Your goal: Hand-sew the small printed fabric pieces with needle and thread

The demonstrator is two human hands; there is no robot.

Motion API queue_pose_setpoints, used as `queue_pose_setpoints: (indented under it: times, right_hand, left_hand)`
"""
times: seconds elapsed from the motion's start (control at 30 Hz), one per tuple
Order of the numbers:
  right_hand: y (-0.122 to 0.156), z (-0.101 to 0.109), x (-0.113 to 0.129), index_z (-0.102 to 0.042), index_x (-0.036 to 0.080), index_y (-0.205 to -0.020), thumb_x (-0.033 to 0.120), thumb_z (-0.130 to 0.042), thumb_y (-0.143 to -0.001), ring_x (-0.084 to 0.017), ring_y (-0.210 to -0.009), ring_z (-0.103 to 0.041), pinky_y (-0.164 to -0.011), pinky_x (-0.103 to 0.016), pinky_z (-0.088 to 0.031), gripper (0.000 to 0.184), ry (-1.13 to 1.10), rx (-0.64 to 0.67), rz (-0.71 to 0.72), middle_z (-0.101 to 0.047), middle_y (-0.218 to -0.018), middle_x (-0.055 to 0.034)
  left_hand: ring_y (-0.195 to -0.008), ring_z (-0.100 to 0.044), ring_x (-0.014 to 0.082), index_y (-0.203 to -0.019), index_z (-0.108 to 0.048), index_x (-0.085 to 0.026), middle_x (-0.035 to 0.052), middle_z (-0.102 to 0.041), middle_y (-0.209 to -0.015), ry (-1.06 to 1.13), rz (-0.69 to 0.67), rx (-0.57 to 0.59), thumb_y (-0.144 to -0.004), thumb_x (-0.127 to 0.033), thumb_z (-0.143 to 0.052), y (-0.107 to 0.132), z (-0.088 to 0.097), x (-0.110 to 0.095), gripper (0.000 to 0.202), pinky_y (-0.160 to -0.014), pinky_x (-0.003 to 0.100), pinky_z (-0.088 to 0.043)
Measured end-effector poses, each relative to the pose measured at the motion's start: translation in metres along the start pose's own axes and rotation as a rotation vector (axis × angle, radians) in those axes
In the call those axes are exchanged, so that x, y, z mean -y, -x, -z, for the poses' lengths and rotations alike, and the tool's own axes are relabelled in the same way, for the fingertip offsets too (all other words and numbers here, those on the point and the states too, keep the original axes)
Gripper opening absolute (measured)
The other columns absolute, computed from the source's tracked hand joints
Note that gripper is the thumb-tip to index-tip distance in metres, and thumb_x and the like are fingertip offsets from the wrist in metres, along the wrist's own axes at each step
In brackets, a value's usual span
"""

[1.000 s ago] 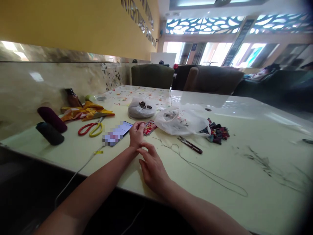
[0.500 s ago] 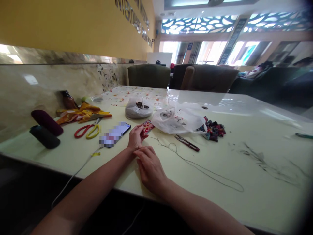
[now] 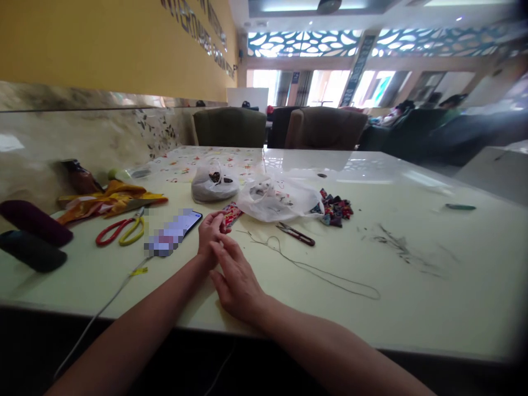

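My left hand (image 3: 209, 235) rests near the table's front edge. Its fingers are pinched on a small red patterned piece of fabric (image 3: 232, 215), which lies on the tabletop. My right hand (image 3: 239, 281) reaches across, its fingers mostly stretched out and touching the left hand near the wrist; I see nothing held in it. To the right of both hands lies a long loop of thread (image 3: 305, 265). Dark-handled thread snips (image 3: 296, 233) are just behind the thread. Left of my left hand lies a phone (image 3: 175, 234) with a cable plugged in.
Red-and-yellow-handled scissors (image 3: 131, 230), thread spools (image 3: 35, 253) and a yellow cloth (image 3: 117, 195) are on the left. Two white plastic bags, one (image 3: 214, 187) behind the other (image 3: 276, 201), stand ahead. Patterned fabric bundles (image 3: 336, 209) and thread scraps (image 3: 398, 250) lie right.
The view has turned right, so the table things appear further left. My right hand has slid from the left forearm's end up toward the left hand, its fingers straighter. The left hand keeps its hold.
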State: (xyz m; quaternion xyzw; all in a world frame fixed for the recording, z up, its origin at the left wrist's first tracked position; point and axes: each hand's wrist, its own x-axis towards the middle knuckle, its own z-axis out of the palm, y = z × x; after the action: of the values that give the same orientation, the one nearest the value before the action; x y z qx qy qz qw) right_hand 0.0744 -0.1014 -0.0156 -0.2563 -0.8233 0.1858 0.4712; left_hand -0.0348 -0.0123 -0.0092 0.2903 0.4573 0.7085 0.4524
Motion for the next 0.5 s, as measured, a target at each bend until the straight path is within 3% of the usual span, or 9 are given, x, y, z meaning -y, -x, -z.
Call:
queue_pose_setpoints:
  times: [0.1,0.2,0.27,0.4,0.5]
  right_hand:
    - [0.0000,0.0003,0.0001,-0.050,0.013,-0.127,0.018,-0.051,-0.086,-0.028,-0.132,-0.041,-0.110,-0.044,-0.042,0.041,0.018,0.029,-0.019,-0.044,-0.139,-0.0196]
    - [0.0008,-0.0013,0.0008,-0.057,0.014,-0.113,0.018,-0.052,-0.084,-0.025,-0.112,-0.055,-0.101,-0.040,-0.048,0.029,0.061,0.076,-0.006,-0.058,-0.116,-0.0153]
    - [-0.0001,-0.0026,0.0018,-0.058,0.014,-0.111,0.017,-0.052,-0.084,-0.024,-0.106,-0.057,-0.100,-0.040,-0.048,0.028,0.089,0.092,-0.014,-0.061,-0.107,-0.0134]
    - [-0.0051,0.0001,0.0033,-0.046,0.009,-0.134,0.021,-0.058,-0.085,-0.026,-0.132,-0.041,-0.111,-0.037,-0.040,0.052,0.063,0.057,-0.131,-0.046,-0.139,-0.0184]
    - [-0.0078,0.0051,0.0031,-0.045,0.010,-0.134,0.023,-0.060,-0.084,-0.025,-0.132,-0.043,-0.111,-0.036,-0.041,0.053,0.070,0.128,-0.164,-0.047,-0.139,-0.0171]
  left_hand:
    - [-0.046,-0.043,0.0063,-0.083,-0.065,-0.014,-0.0082,-0.048,-0.051,-0.009,0.002,-0.002,-0.062,-0.030,-0.073,0.0018,-0.0012,-0.0031,0.028,-0.051,0.020,-0.046]
    - [-0.047,-0.042,0.0056,-0.083,-0.064,-0.013,-0.0082,-0.048,-0.052,0.016,-0.003,-0.037,-0.062,-0.026,-0.071,0.0002,-0.0023,-0.0074,0.025,-0.050,0.017,-0.044]
    - [-0.048,-0.042,0.0052,-0.085,-0.063,-0.014,-0.0084,-0.049,-0.053,0.043,-0.007,-0.061,-0.062,-0.023,-0.069,-0.0018,-0.0030,-0.0094,0.025,-0.051,0.016,-0.044]
    - [-0.048,-0.042,0.0056,-0.085,-0.063,-0.014,-0.0079,-0.049,-0.053,0.003,0.021,-0.072,-0.067,-0.020,-0.067,-0.0044,-0.0022,-0.0098,0.020,-0.051,0.017,-0.045]
    - [-0.049,-0.043,0.0058,-0.087,-0.064,-0.013,-0.0076,-0.049,-0.054,-0.019,0.037,-0.048,-0.067,-0.018,-0.066,-0.0022,-0.0015,-0.0095,0.021,-0.053,0.017,-0.047]
